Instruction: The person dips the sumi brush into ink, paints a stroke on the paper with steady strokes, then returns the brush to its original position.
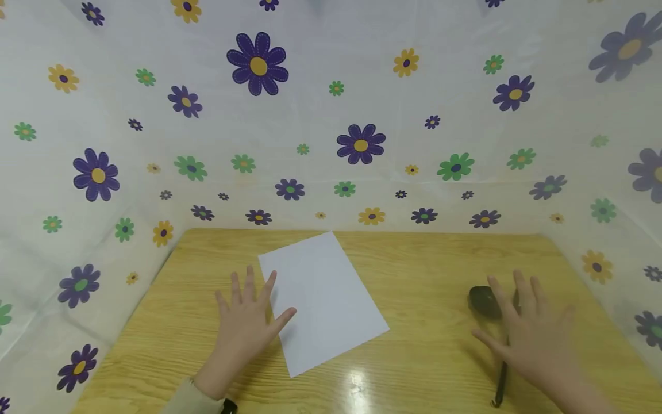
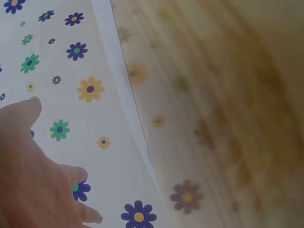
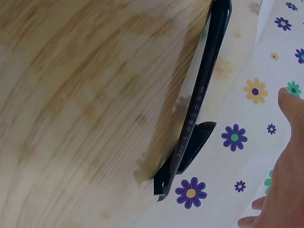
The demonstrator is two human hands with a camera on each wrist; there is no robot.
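Observation:
A white sheet of paper [image 1: 323,305] lies flat and slightly turned on the wooden table. My left hand [image 1: 243,328] is over its left edge with fingers spread, holding nothing; part of this hand [image 2: 38,175] shows in the left wrist view. On the right, a dark long-handled utensil [image 1: 485,302] rests on the table, partly hidden by my right hand [image 1: 538,339], which is spread above it and grips nothing. In the right wrist view the black utensil [image 3: 197,99] appears beside my hand [image 3: 285,171], apart from it.
The yellowish wood table [image 1: 424,264] has its far edge against a white sheet [image 1: 310,115] printed with purple, green and orange flowers. That sheet also stands along the left and right sides.

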